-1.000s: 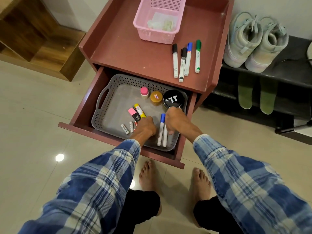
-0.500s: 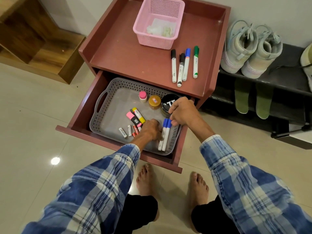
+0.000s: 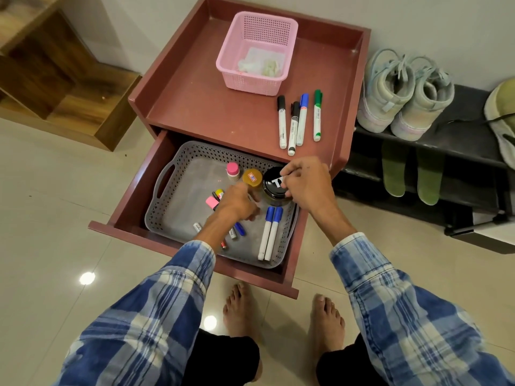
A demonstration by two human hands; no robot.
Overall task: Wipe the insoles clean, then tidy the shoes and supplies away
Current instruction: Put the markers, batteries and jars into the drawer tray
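My left hand (image 3: 239, 203) is in the middle of the frame, a little to the left. Its fingers are bent down and it looks blurry, so I cannot tell if it holds anything. My right hand (image 3: 308, 181) is just to the right of it and a bit higher, close but not touching. Its back faces up and its fingers (image 3: 287, 174) curl to the left and down. Both arms (image 3: 211, 229) reach up from the bottom corners in blue checked sleeves (image 3: 390, 302) that stop short of my wrists. My bare feet (image 3: 239, 310) stand at the bottom middle.

One head-worn wide-angle view looks steeply down from close above the open drawer (image 3: 131, 196) at frame centre.
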